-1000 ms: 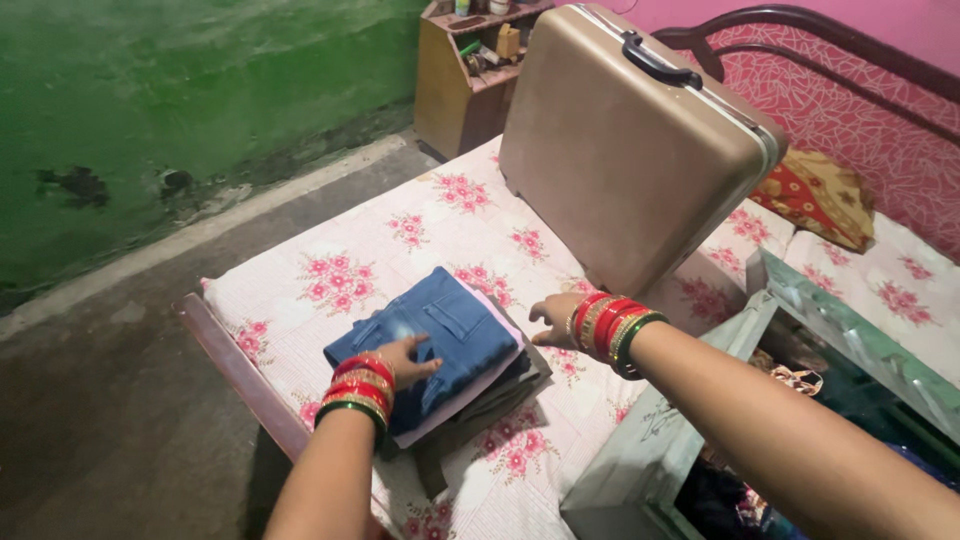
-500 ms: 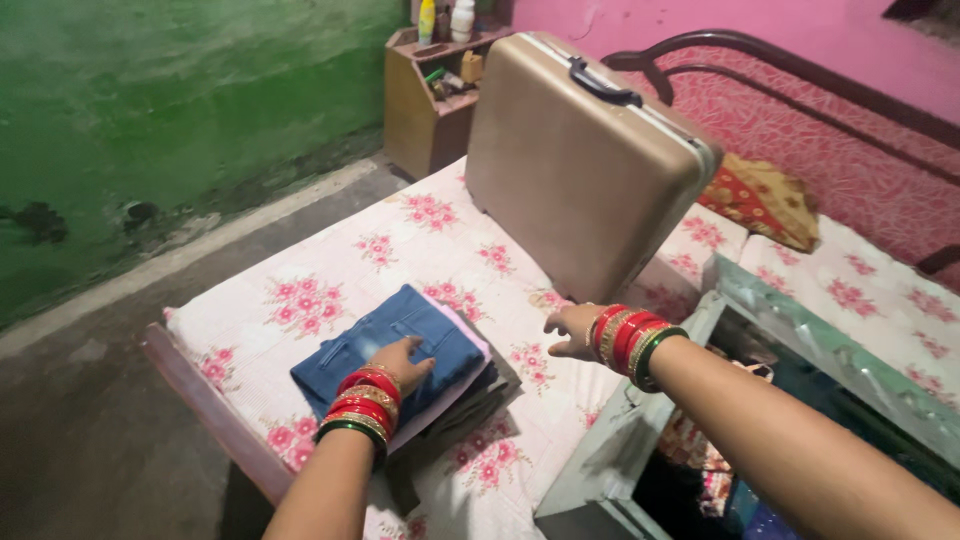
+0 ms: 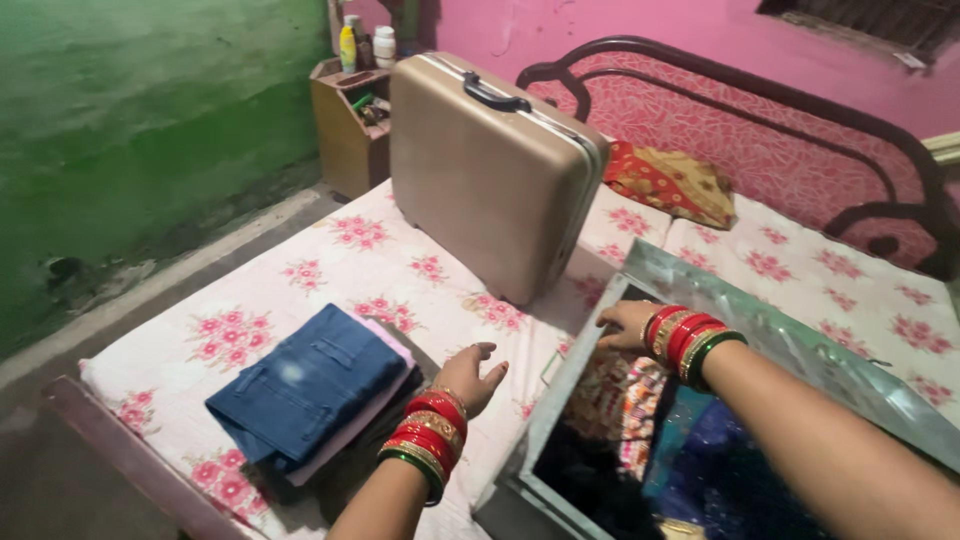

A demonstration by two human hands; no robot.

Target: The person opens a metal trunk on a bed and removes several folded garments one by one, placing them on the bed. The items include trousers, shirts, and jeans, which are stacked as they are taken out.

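left hand (image 3: 470, 375) open, fingers spread, holding nothing, hovering just right of folded blue jeans (image 3: 305, 395) stacked on bed (image 3: 400, 270). right hand (image 3: 628, 325) grips near-left rim of open metal trunk (image 3: 760, 310). beige suitcase (image 3: 490, 175) upright, far side.

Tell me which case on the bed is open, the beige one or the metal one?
The metal trunk beside the right hand: it is open, with clothes visible inside. The beige suitcase stands upright and shut behind it.
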